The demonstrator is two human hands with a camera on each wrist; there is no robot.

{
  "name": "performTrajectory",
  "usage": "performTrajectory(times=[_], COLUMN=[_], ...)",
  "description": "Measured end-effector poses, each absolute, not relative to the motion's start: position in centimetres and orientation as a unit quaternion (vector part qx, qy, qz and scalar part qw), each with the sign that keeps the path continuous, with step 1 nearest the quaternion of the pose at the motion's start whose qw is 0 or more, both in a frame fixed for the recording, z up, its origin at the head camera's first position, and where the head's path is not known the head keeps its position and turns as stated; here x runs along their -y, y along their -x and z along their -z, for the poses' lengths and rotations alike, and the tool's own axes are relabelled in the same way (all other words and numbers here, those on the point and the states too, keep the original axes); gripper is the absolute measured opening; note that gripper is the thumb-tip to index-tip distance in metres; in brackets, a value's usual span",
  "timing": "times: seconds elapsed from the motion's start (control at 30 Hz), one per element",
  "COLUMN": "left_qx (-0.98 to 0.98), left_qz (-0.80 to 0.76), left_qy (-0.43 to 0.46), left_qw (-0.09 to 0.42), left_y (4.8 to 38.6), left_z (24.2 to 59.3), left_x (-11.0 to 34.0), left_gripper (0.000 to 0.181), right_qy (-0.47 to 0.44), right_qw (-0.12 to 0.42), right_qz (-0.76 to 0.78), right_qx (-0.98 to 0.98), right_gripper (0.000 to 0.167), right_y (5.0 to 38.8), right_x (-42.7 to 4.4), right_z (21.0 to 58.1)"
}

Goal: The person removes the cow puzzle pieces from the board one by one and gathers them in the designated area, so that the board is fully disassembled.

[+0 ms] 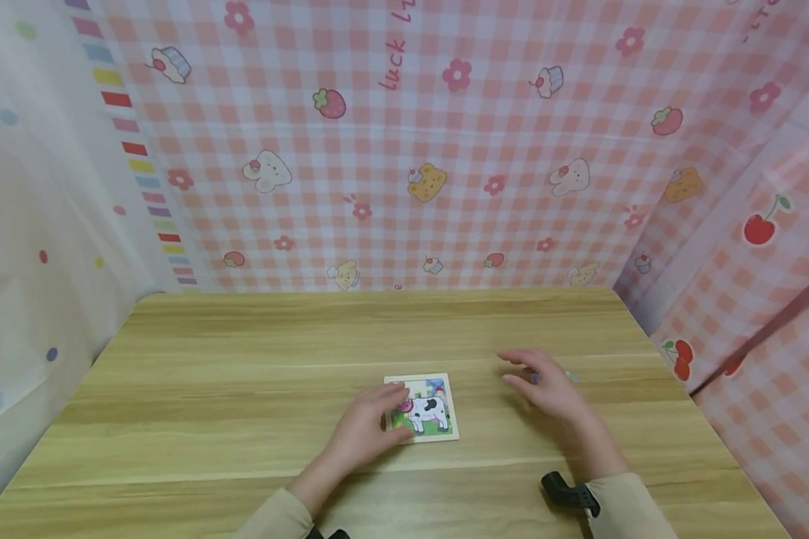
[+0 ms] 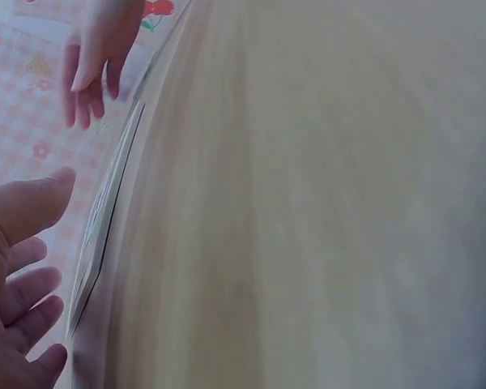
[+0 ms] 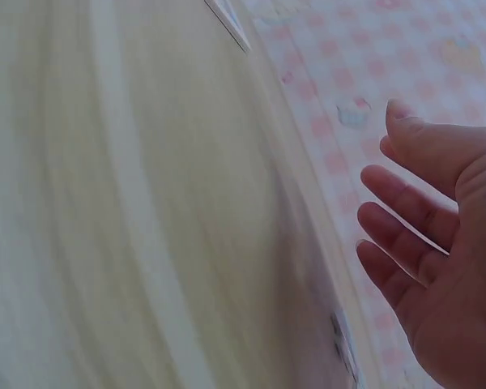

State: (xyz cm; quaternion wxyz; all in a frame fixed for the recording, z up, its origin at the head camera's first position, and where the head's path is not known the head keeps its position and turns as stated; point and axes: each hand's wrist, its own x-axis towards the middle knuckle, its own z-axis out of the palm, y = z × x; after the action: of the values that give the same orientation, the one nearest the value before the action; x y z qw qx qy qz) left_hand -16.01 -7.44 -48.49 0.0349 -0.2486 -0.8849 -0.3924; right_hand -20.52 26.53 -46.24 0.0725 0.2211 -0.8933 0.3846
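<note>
A square picture board [image 1: 453, 419] with a pale frame lies flat on the table, showing a black-and-white cow on green. The left hand [image 1: 365, 428] is at the board's left side, thumb and fingers spread over its edge; contact cannot be told. To the right, the right hand [image 1: 542, 385] hovers with fingers apart and nothing between them. A small blue item [image 1: 571, 376] is partly hidden behind that hand. The left wrist view shows the board [image 2: 105, 219] edge-on beside the left hand [image 2: 20, 275]. In the right wrist view the right hand [image 3: 445, 243] has its fingers loosely bent.
The wood-grain table [image 1: 243, 352] reaches back to a pink checked cloth [image 1: 391, 150] with printed flowers, strawberries and animals. White dotted cloth [image 1: 34, 224] hangs at the left, cherry-printed cloth [image 1: 762, 299] at the right. A black wrist strap [image 1: 569, 494] is on the right forearm.
</note>
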Motion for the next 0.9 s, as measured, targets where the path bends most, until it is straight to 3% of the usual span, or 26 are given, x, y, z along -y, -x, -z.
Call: performTrajectory(times=[0.3,0.47,0.67,0.9], left_qx=[0.889,0.889,0.890,0.892], left_qz=[0.364,0.342,0.349,0.346], left_qy=[0.275,0.299,0.292,0.288], left_qw=[0.038,0.056,0.039,0.040], left_y=[16.5,16.5,16.6,16.8], left_z=[49.0,49.2,49.2,49.3], left_x=[6.3,6.4,6.9,7.7], left_gripper=[0.069,0.065,0.061,0.061], right_qy=[-0.275,-0.286,-0.305,-0.345], right_qw=[0.053,0.024,-0.011,-0.011], right_qz=[-0.376,-0.367,-0.362,-0.359], right_qx=[0.884,0.885,0.881,0.867], right_gripper=[0.033,0.036,0.035,0.031], right_y=[21.0,21.4,22.2,22.9], right_x=[-22.5,-21.0,-19.5,-18.3], right_z=[47.4,47.4,47.3,47.5])
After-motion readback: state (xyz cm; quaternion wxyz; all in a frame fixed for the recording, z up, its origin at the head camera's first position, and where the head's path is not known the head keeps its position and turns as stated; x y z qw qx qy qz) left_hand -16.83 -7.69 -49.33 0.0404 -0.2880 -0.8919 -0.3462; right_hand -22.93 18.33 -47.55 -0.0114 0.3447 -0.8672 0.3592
